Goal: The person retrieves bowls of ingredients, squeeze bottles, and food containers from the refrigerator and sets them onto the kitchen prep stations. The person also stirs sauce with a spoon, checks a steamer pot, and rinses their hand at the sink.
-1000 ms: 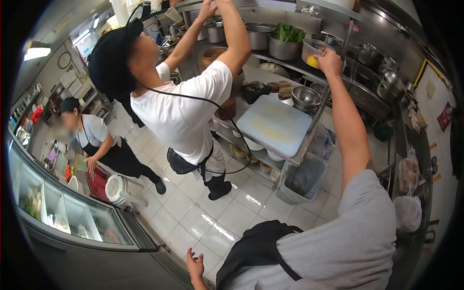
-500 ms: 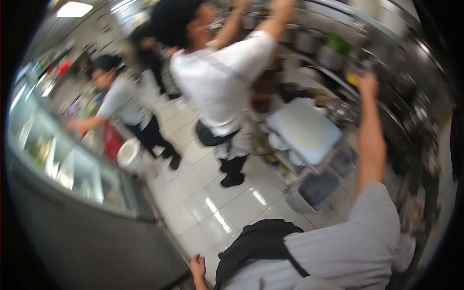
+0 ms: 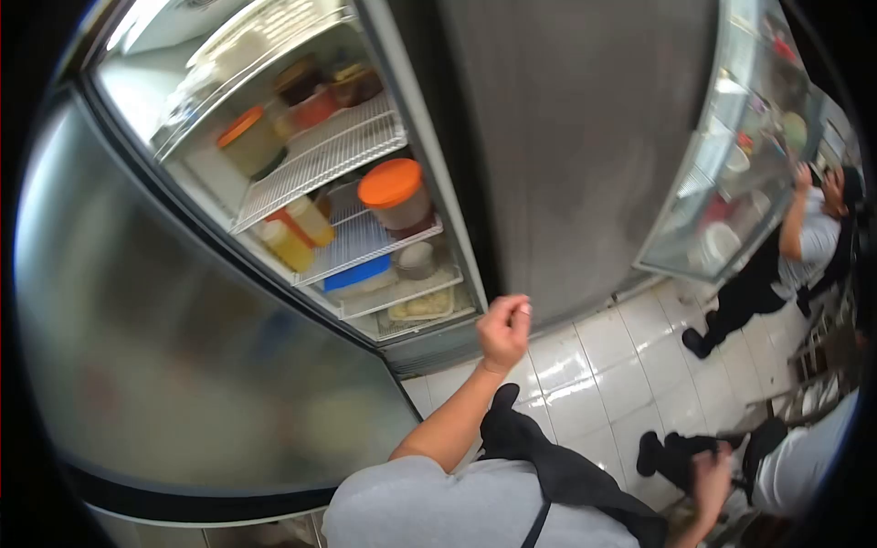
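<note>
My left hand [image 3: 505,331] is raised in front of the lower corner of an open glass-door fridge [image 3: 406,338], its fingers curled in and nothing visible in them. At the lower right is my right hand [image 3: 713,479], blurred by motion, its finger position unclear and no container visible in it. Inside the fridge, wire shelves [image 3: 333,151] hold a tub with an orange lid [image 3: 391,184], another orange-lidded tub [image 3: 251,144], bottles [image 3: 290,242] and a blue-lidded box [image 3: 358,274].
The frosted fridge door [image 3: 201,347] fills the left side. A grey steel panel [image 3: 585,137] stands beside the fridge. A glass-fronted display fridge [image 3: 722,173] is at upper right, near a co-worker [image 3: 808,237]. Another person in white [image 3: 804,466] is close at lower right.
The view has swung from the steel shelves and cutting board to the fridge. My left hand has come up with fingers curled. The container with something yellow is no longer seen in my right hand.
</note>
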`<state>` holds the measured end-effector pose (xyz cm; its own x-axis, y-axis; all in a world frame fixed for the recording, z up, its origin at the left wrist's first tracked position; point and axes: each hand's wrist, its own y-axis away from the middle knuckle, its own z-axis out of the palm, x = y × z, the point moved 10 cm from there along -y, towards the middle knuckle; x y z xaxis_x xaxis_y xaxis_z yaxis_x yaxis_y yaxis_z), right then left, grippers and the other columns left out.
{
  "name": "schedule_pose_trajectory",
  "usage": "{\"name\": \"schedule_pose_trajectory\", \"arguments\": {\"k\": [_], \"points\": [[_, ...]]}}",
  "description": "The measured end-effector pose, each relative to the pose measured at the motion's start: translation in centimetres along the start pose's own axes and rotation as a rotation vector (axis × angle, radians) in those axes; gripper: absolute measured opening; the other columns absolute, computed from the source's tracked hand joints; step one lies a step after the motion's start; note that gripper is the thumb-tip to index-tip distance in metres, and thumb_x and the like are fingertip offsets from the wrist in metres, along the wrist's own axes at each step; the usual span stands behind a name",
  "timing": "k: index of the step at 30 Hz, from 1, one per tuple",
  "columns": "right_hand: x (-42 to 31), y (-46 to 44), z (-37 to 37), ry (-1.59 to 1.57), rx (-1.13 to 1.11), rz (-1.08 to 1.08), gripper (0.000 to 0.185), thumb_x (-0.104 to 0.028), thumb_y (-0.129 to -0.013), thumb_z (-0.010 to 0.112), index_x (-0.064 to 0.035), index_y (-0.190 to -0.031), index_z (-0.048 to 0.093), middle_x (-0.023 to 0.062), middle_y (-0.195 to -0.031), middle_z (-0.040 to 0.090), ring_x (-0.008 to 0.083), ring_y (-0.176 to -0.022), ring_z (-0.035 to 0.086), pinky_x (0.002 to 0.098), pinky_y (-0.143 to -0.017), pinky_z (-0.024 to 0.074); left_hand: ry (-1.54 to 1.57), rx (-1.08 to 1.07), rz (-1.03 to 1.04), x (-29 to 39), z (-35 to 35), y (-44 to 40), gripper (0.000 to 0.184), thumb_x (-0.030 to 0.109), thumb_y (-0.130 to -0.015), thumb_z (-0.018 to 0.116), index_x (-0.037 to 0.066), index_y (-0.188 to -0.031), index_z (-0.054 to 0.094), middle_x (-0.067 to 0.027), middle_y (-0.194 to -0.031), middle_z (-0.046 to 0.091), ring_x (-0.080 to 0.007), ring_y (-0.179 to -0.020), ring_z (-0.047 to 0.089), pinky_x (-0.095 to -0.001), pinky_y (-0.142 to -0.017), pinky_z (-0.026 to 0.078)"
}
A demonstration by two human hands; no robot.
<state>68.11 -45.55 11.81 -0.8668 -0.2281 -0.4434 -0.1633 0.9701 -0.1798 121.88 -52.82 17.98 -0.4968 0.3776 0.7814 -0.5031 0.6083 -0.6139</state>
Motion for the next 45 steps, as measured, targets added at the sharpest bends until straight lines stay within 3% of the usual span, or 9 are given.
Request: {"name": "schedule_pose_trajectory", "arguments": {"k": [3, 6, 8, 15, 23, 29, 35, 41, 45], "points": [[-8.3, -6.3, 9.1, -0.121, -0.268, -0.159, 0.059, -0.017, -0.072, 0.077, -0.0016, -0.126, 0.057, 0.0216, -0.108, 0.064, 0.0347, -0.087, 0.065, 0.039, -0.078, 0.0525, 0.331, 0.432, -0.026, -1.3, -10.9, -7.1, 0.009, 0.005, -0.094, 0.056, 0.0, -0.1, 0.06, -0.0059, -0.081, 0.062, -0.0127, -0.071, 0.059, -0.026, -0.065, 0.05], [-19.2, -11.6, 12.5, -0.386, -0.59, 0.176, 0.057, -0.022, -0.077, 0.075, 0.001, -0.126, 0.057, 0.0247, -0.125, 0.059, 0.0397, -0.115, 0.056, 0.0409, -0.099, 0.0443, 0.285, 0.646, -0.025, -4.6, -20.8, -11.6, 0.013, 0.006, -0.094, 0.058, 0.0, -0.106, 0.055, -0.008, -0.088, 0.061, -0.0136, -0.075, 0.058, -0.0252, -0.07, 0.049], [-23.8, -14.2, 16.1, -0.292, -0.679, -0.013, 0.056, -0.025, -0.079, 0.074, -0.0002, -0.126, 0.057, 0.0244, -0.126, 0.058, 0.0393, -0.115, 0.056, 0.0413, -0.098, 0.0451, 0.204, 0.7, -0.029, -8.5, -26.1, -13.1, 0.02, 0.008, -0.093, 0.059, -0.001, -0.111, 0.055, -0.0107, -0.098, 0.061, -0.016, -0.084, 0.059, -0.0268, -0.073, 0.05], [-37.1, -22.3, 23.8, -0.146, -0.801, -0.41, 0.055, -0.034, -0.082, 0.072, -0.0008, -0.123, 0.058, 0.0217, -0.123, 0.06, 0.039, -0.115, 0.056, 0.0432, -0.098, 0.0456, -0.82, 0.939, -0.12, -15.1, -41.5, -16.0, 0.065, 0.008, -0.08, 0.07, -0.003, -0.137, 0.039, -0.0246, -0.132, 0.046, -0.0404, -0.12, 0.046, -0.0467, -0.1, 0.04], [-48.3, -25.8, 27.6, -0.228, -0.844, -0.587, 0.053, -0.033, -0.085, 0.069, -0.0018, -0.126, 0.058, 0.0204, -0.128, 0.059, 0.0363, -0.12, 0.054, 0.0414, -0.102, 0.0437, -1.012, 0.925, -0.441, -17.4, -43.5, -20.0, 0.083, 0.027, -0.071, 0.08, -0.004, -0.135, 0.038, -0.0279, -0.126, 0.046, -0.044, -0.122, 0.041, -0.05, -0.105, 0.033], [-52.5, -24.4, 29.9, -0.242, -0.997, -0.799, 0.05, -0.034, -0.087, 0.067, -0.0019, -0.124, 0.059, 0.0208, -0.123, 0.062, 0.0365, -0.117, 0.056, 0.0411, -0.1, 0.0444, -0.486, 1.013, -0.175, -18.2, -43.5, -18.9, 0.065, 0.021, -0.073, 0.082, -0.005, -0.121, 0.047, -0.0205, -0.114, 0.057, -0.0315, -0.105, 0.058, -0.0404, -0.093, 0.045], [-59.5, -26.2, 27.6, -0.462, -0.943, -0.924, 0.055, -0.03, -0.084, 0.071, -0.0028, -0.129, 0.054, 0.0194, -0.13, 0.056, 0.037, -0.119, 0.054, 0.0419, -0.102, 0.0439, 0.243, 0.67, -0.128, -15.6, -37.0, -14.0, 0.059, 0.01, -0.07, 0.076, -0.003, -0.121, 0.049, -0.0127, -0.112, 0.062, -0.0207, -0.099, 0.061, -0.0349, -0.088, 0.049], [-63.8, -26.5, 27.3, -0.708, -0.888, -0.858, 0.089, -0.029, -0.071, 0.083, -0.0037, -0.142, 0.035, 0.0175, -0.135, 0.052, 0.033, -0.123, 0.053, 0.0403, -0.103, 0.0431, 0.391, -0.041, -0.316, -11.5, -22.7, -14.4, 0.074, 0.014, -0.063, 0.083, -0.001, -0.127, 0.048, -0.0102, -0.111, 0.061, -0.0214, -0.101, 0.06, -0.0357, -0.092, 0.048], [-61.3, -27.5, 31.3, -0.84, -0.978, -0.642, 0.087, -0.021, -0.064, 0.088, -0.0012, -0.135, 0.041, 0.0155, -0.121, 0.06, 0.0271, -0.115, 0.058, 0.0382, -0.098, 0.0463, -0.119, -0.236, -0.066, -8.5, -19.9, -16.7, 0.077, 0.024, -0.066, 0.086, 0.001, -0.129, 0.048, -0.017, -0.128, 0.051, -0.0273, -0.122, 0.049, -0.0422, -0.104, 0.04]]}}
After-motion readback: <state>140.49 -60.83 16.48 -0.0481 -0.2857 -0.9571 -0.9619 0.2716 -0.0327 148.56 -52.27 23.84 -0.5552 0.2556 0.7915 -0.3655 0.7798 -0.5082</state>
